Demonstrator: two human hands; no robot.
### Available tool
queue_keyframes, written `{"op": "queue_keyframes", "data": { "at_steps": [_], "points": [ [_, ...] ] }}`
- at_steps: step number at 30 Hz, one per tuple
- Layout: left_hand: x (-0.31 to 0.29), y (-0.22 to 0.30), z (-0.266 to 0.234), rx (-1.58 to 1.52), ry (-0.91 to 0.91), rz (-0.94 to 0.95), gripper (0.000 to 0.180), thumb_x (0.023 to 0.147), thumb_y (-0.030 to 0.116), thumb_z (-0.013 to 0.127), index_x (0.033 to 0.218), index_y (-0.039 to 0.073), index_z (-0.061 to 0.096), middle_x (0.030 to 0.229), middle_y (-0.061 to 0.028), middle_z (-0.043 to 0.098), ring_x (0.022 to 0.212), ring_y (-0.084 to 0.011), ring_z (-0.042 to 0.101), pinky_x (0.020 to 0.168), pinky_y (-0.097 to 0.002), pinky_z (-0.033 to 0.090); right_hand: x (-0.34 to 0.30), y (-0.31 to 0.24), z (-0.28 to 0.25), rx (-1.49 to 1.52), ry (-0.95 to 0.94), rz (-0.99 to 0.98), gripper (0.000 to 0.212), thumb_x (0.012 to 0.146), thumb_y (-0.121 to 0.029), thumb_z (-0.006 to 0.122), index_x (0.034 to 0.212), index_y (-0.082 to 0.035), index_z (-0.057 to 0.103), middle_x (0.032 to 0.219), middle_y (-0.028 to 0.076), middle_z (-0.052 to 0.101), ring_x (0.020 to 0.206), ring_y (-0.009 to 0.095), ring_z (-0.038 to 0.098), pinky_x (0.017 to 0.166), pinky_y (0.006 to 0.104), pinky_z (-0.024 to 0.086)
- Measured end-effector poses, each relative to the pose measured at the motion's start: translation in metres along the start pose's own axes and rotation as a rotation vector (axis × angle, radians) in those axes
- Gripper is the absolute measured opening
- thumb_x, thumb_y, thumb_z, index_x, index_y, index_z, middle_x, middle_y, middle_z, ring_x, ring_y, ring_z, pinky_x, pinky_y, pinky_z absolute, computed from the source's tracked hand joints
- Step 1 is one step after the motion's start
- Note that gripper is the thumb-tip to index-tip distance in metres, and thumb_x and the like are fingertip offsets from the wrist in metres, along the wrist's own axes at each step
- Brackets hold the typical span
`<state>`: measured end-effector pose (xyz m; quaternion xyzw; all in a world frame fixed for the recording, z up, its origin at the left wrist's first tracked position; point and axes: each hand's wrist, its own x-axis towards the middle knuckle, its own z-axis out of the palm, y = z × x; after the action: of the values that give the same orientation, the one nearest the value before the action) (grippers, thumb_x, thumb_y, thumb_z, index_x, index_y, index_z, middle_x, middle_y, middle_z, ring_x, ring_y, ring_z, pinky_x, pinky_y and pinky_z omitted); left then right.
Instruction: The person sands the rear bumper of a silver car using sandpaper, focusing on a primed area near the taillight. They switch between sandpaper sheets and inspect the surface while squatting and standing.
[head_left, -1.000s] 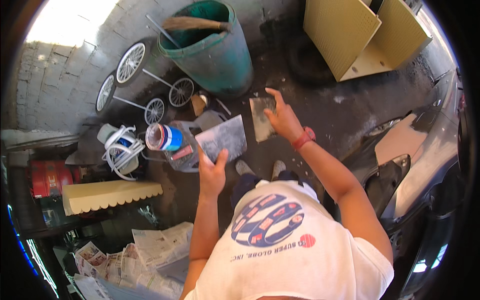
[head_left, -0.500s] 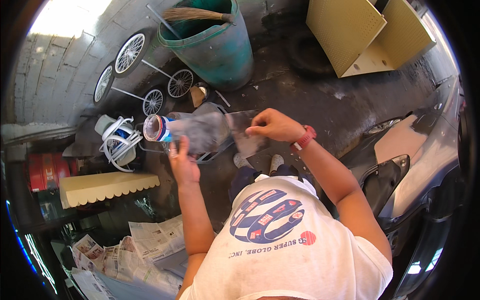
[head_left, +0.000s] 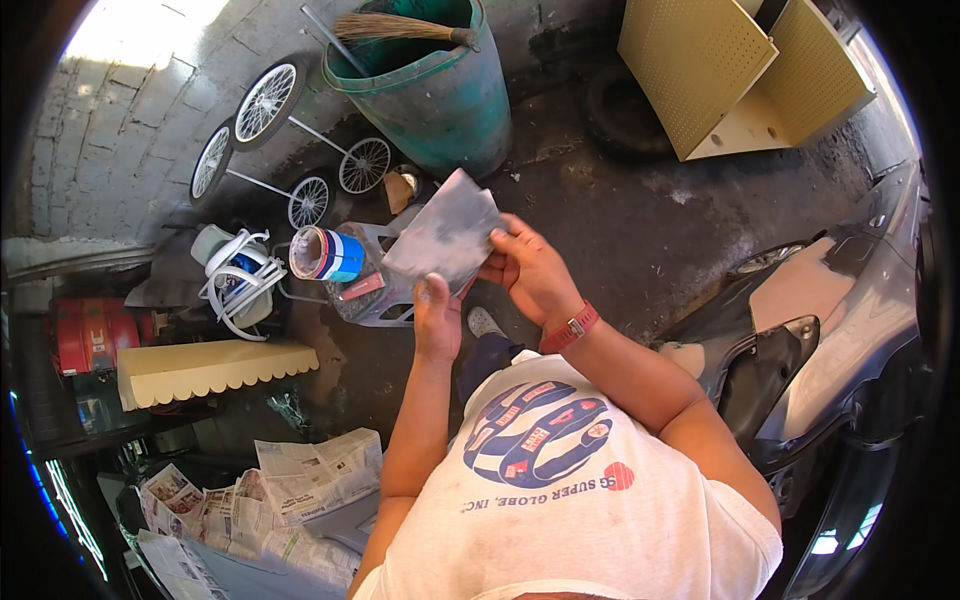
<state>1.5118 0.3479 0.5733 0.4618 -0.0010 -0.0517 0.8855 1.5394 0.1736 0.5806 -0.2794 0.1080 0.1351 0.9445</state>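
Observation:
Between my two hands is a folded grey sheet [head_left: 445, 235], smudged darker in the middle, that looks like sandpaper. My left hand [head_left: 437, 322] grips its lower edge, thumb on top and fingers hidden beneath. At its right edge my right hand [head_left: 532, 272] pinches it between thumb and fingers. Just left of the sheet, a grey plastic stool [head_left: 395, 316] bears an open can [head_left: 345, 258] with a blue and white label. A small reddish block [head_left: 362, 287] lies beside the can. The sheet covers part of the stool.
A green drum [head_left: 430, 115] with a broom [head_left: 395, 28] stands ahead. White spoked wheels [head_left: 268, 103] lean by the wall. At right are a car body panel [head_left: 830, 330] and a tan pegboard shelf [head_left: 700, 80]. Newspapers [head_left: 310, 475] lie at lower left, below a scalloped cream panel [head_left: 220, 372].
My hands have come closer together, the left moving right and the right moving slightly left. The sheet, stretched and blurred before, is now folded and raised at an angle, uncovering the can and block.

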Motion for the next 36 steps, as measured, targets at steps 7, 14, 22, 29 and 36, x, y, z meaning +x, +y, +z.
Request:
{"op": "queue_keyframes", "data": {
  "at_steps": [7, 14, 22, 29, 36],
  "points": [
    [-0.006, 0.012, 0.009, -0.143, 0.047, -0.099, 0.052, 0.109, 0.02, 0.067, 0.154, 0.006, 0.047, 0.148, -0.0102, 0.06, 0.135, -0.0265, 0.06, 0.116, -0.0461, 0.047, -0.001, 0.002, -0.011, -0.07, 0.034, -0.061, 0.032, 0.114, -0.023, 0.058, 0.139, -0.007, 0.066, 0.129, 0.005, 0.07, 0.114, 0.018, 0.069, 0.099, 0.0411, 0.057],
    [-0.014, 0.032, -0.013, 0.103, 0.065, 0.004, 0.058, 0.104, 0.01, 0.071, 0.156, 0.009, 0.046, 0.149, -0.0096, 0.058, 0.137, -0.028, 0.058, 0.115, -0.0549, 0.049, 0.022, -0.049, -0.032, -0.026, 0.201, -0.145, 0.047, 0.101, -0.005, 0.075, 0.141, -0.004, 0.051, 0.124, 0.013, 0.072, 0.104, 0.021, 0.075, 0.088, 0.0422, 0.067],
    [-0.007, 0.036, -0.03, 0.248, -0.024, 0.039, 0.052, 0.101, 0.003, 0.073, 0.149, 0.003, 0.051, 0.143, -0.0088, 0.061, 0.132, -0.0246, 0.06, 0.113, -0.0446, 0.05, -0.013, -0.027, -0.006, 0.144, -0.1, 0.204, 0.039, 0.102, -0.007, 0.073, 0.139, -0.002, 0.062, 0.116, 0.011, 0.077, 0.098, 0.017, 0.078, 0.086, 0.0337, 0.067],
    [-0.009, 0.036, -0.02, 0.39, 0.028, 0.014, 0.041, 0.102, 0.012, 0.078, 0.137, 0.0, 0.061, 0.13, -0.0059, 0.068, 0.121, -0.0169, 0.062, 0.108, -0.0333, 0.048, 0.007, -0.078, -0.007, -0.284, -0.078, -0.335, 0.043, 0.1, -0.01, 0.078, 0.139, -0.008, 0.059, 0.12, 0.006, 0.071, 0.101, 0.013, 0.072, 0.089, 0.0309, 0.062],
    [-0.015, 0.031, -0.004, 0.557, -0.052, -0.021, 0.048, 0.103, 0.019, 0.078, 0.142, 0.0, 0.057, 0.135, -0.0061, 0.064, 0.124, -0.0175, 0.059, 0.11, -0.0335, 0.046, 0.015, -0.043, -0.003, -0.436, 0.204, -0.393, 0.043, 0.099, -0.01, 0.08, 0.133, -0.008, 0.054, 0.11, 0.005, 0.068, 0.103, 0.011, 0.065, 0.092, 0.0295, 0.056]
  ]
}}
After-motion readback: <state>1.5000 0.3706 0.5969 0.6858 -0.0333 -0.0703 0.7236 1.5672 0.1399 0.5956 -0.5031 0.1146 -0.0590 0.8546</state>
